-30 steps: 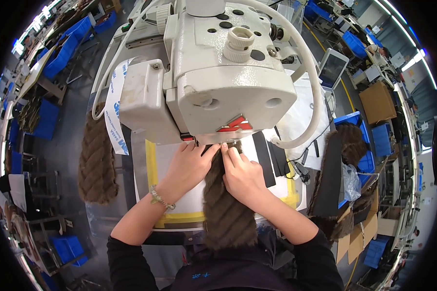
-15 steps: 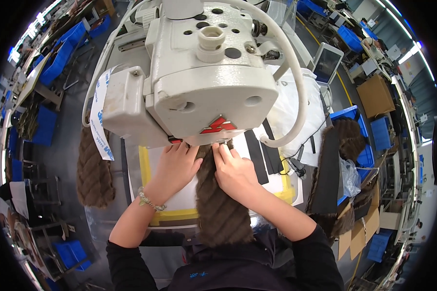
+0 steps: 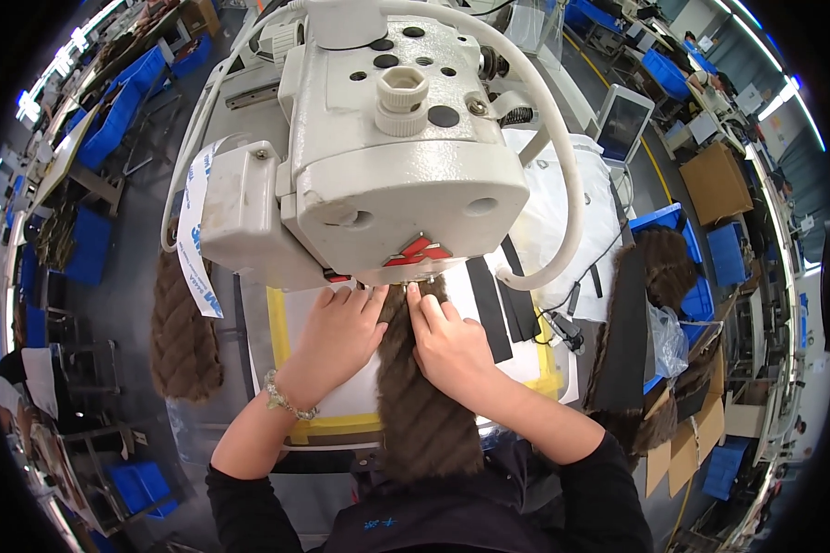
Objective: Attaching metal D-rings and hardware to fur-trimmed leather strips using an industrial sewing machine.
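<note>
A long brown fur strip (image 3: 426, 419) runs from my lap up to the front of a white sewing machine (image 3: 410, 203), its far end passing below the machine head. My left hand (image 3: 339, 334) grips the strip's left edge, with thumb and index finger close to the stitching spot. On the right side of the fur, my right hand (image 3: 454, 346) presses it down with its index finger stretched forward and the other fingers bent. Both sets of fingertips sit just in front of the machine head, which hides the needle and the far end of the strip.
Another fur piece (image 3: 186, 341) hangs at the table's left. Dark flat strips (image 3: 491, 313) lie right of my hand, near a black cable and white plastic sheet (image 3: 563, 203). At the right are dark-backed fur (image 3: 615, 341), a blue bin (image 3: 701, 286) and open cardboard (image 3: 696, 429).
The whole view has shifted slightly downward. Both hands stay at the fur strip by the machine head, my left index finger now lying closer to the fur's edge.
</note>
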Demonstrator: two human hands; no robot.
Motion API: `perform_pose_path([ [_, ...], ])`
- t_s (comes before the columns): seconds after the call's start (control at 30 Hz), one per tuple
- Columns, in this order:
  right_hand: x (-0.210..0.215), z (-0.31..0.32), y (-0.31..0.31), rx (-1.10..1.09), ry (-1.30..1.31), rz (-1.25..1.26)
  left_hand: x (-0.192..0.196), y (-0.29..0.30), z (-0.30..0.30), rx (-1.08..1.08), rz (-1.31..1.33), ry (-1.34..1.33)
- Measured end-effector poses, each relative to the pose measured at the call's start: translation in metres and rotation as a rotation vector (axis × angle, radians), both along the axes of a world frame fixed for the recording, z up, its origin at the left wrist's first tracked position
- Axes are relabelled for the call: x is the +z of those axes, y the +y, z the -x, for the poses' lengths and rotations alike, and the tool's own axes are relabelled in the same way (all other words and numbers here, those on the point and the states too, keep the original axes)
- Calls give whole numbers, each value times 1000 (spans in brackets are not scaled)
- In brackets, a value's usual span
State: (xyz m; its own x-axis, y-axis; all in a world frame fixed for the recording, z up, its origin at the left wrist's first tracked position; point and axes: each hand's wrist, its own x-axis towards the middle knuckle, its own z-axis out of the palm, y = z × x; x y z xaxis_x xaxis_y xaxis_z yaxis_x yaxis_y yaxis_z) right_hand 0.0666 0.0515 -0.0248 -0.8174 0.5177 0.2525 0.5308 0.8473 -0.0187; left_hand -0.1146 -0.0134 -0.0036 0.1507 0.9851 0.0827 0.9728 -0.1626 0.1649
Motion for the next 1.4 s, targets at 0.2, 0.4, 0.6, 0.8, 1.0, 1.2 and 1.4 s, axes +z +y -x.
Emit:
perform_pose_path([
  [0.2,8,-1,0,4,7,28,-3,-1,-4,11,-31,17],
  [0.4,34,-25,12,34,115,684,7,-20,-3,55,71,-152],
  [0.6,45,-71,3,-69,594,1478,22,-70,6,132,340,-1086],
  [0.8,51,-78,-4,-421,891,2086,17,-88,-16,399,669,-1784],
  [1.0,48,-67,-16,-334,649,2073,9,-80,-45,207,767,-1810],
  [1.2,27,-76,-30,-133,555,1891,1,-76,-66,318,195,-1557],
  [1.4,34,-72,-47,-132,656,1606,11,-90,-90,348,-50,-1559],
])
